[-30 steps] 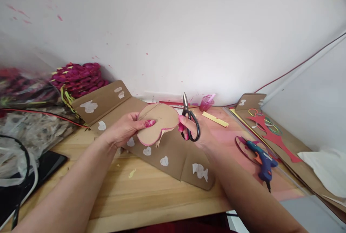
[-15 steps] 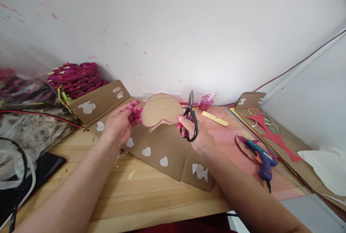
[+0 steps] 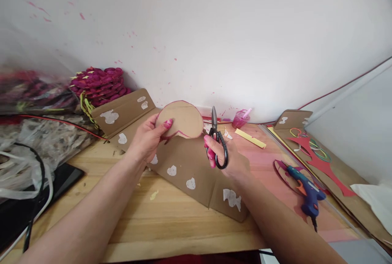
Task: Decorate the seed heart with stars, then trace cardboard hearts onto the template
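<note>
My left hand (image 3: 151, 135) grips the left side of a rounded cardboard cutout (image 3: 185, 119), its thumb pressed on the face. A magenta line runs along the cutout's edge, and its lower edge has a notch. My right hand (image 3: 222, 153) is closed round black-handled scissors (image 3: 217, 135), whose blades point up and away from me. The scissors are just right of the cutout, apart from it. Both hands have magenta stains on the fingers. Beneath them lies a large folded cardboard sheet (image 3: 183, 159) with torn white patches.
A blue glue gun (image 3: 308, 190) lies on the right over a magenta-edged piece. Behind are a pink cup (image 3: 241, 119) and a yellow strip (image 3: 250, 138). Magenta stacked pieces (image 3: 101, 86) and plastic bags (image 3: 61, 133) fill the left. Red cutout scrap (image 3: 324, 164) lies far right.
My left hand has taken hold of the cutout's left side, and my right hand has let go of its right edge, keeping the scissors. The view has shifted slightly left.
</note>
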`<state>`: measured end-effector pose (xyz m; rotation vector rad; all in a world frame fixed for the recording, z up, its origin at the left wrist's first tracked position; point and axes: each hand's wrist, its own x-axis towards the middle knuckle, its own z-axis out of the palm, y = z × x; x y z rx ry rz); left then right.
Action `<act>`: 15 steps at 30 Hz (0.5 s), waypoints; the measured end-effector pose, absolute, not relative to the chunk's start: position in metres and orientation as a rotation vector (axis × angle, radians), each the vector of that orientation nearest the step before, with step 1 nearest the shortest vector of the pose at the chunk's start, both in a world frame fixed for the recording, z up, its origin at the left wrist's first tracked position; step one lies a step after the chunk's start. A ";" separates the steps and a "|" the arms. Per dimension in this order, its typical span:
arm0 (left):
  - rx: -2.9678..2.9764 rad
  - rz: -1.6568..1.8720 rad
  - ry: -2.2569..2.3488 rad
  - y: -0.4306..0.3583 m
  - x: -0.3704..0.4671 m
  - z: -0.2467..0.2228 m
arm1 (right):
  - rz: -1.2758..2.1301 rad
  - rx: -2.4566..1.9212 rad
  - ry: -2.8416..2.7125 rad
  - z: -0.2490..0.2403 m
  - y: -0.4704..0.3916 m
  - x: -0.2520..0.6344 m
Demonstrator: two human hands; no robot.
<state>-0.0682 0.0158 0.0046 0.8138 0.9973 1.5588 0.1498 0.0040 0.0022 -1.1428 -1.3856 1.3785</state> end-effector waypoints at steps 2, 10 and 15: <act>0.764 1.643 1.024 0.020 -0.076 0.008 | 1.405 -1.120 -1.493 0.003 0.007 0.157; 0.756 1.718 1.095 0.030 -0.100 0.009 | 1.398 -1.071 -2.305 0.015 0.016 0.187; 0.776 1.745 1.190 0.028 -0.103 0.013 | 1.370 -1.072 -2.300 0.018 0.011 0.185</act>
